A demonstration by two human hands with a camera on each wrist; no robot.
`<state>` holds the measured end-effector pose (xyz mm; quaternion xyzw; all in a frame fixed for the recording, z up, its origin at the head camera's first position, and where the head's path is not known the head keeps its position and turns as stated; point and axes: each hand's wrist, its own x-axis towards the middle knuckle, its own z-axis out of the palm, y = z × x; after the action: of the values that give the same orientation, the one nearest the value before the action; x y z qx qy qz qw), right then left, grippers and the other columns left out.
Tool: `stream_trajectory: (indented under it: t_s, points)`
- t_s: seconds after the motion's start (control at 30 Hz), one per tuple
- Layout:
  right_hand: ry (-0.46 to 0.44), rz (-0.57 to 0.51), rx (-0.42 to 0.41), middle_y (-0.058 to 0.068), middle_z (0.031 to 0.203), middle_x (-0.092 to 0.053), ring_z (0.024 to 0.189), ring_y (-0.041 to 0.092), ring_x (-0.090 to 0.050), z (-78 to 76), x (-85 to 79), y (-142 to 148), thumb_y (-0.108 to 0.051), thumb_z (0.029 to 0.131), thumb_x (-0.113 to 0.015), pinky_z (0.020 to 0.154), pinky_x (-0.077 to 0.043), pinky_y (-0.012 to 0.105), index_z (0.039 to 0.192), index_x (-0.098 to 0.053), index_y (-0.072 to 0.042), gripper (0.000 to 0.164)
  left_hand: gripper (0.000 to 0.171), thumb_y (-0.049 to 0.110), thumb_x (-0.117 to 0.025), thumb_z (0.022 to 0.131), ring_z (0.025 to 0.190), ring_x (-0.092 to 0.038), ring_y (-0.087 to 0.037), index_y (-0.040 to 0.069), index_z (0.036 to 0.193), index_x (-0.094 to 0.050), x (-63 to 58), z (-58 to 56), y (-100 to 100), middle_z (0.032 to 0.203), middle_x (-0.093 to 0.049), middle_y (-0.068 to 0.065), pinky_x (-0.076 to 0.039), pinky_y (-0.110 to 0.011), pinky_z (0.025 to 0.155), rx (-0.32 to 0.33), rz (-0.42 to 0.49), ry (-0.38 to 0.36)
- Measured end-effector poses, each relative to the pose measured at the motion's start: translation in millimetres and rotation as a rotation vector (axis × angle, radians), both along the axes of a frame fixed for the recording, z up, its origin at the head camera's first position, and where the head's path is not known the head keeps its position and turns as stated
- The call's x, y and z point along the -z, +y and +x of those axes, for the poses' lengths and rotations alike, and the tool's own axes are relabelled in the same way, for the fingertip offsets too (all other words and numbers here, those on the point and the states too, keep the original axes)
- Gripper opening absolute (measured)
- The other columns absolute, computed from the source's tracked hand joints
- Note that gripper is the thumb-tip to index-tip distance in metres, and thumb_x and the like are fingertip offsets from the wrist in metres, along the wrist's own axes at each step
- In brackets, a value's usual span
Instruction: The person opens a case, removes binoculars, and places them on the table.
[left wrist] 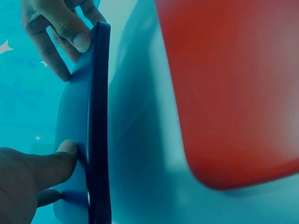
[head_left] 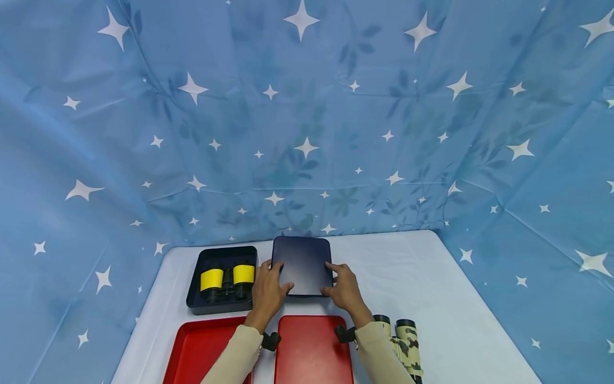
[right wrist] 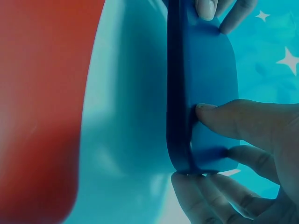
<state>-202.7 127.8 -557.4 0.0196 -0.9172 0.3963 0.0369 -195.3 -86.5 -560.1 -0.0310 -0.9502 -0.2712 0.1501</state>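
Observation:
Both hands hold a flat dark blue box lid (head_left: 302, 265) by its opposite sides, above the far middle of the table. My left hand (head_left: 269, 290) grips the left edge, its thumb (left wrist: 67, 151) on the top face near the close rim. On the other side, my right hand (head_left: 346, 290) has its thumb (right wrist: 219, 112) on the top and other fingers (right wrist: 201, 198) at the side edge. The lid's near rim shows in both wrist views, with its shadow on the white table. Its underside is hidden.
Left of the lid, an open dark box (head_left: 192, 301) holds black-and-yellow binoculars (head_left: 211, 279). An open red box (head_left: 192, 352) stands nearer, and a red lid (head_left: 312, 349) lies between the forearms. Camouflage binoculars (head_left: 408, 336) sit beside the right sleeve. Starry blue cloth (head_left: 307, 106) surrounds the table.

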Motion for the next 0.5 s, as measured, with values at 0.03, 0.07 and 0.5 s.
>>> stream_trajectory:
  t_s: [0.03,0.07,0.5]
  points:
    - [-0.006,0.005,0.0,0.018,0.123,-0.059,0.09,0.023,-0.065,-0.5,1.5,0.8,-0.006,0.068,-0.089,0.07,-0.054,0.033,0.137,-0.061,-0.009,0.074,0.067,0.029,-0.088,0.076,0.121,-0.053,-0.035,0.011,0.134,-0.062,1.5,-0.4,1.4,0.14,-0.054,-0.02,-0.051,-0.049,0.097,-0.003,-0.002,-0.01]
    - [-0.01,0.01,0.001,0.018,0.123,-0.06,0.09,0.023,-0.065,-0.9,2.8,1.4,-0.005,0.068,-0.089,0.07,-0.054,0.032,0.137,-0.061,-0.009,0.075,0.067,0.029,-0.088,0.076,0.121,-0.053,-0.035,0.01,0.135,-0.062,3.0,-0.8,2.7,0.14,-0.054,-0.021,-0.051,-0.049,0.098,-0.006,-0.002,-0.02]
    - [-0.059,0.045,-0.012,0.018,0.121,-0.06,0.09,0.024,-0.062,-4.6,18.8,3.9,-0.003,0.068,-0.088,0.071,-0.052,0.034,0.136,-0.061,-0.007,0.074,0.065,0.03,-0.089,0.073,0.118,-0.055,-0.035,0.011,0.131,-0.065,25.6,-2.4,8.8,0.135,-0.056,-0.021,-0.055,-0.052,0.089,-0.046,-0.002,-0.068]
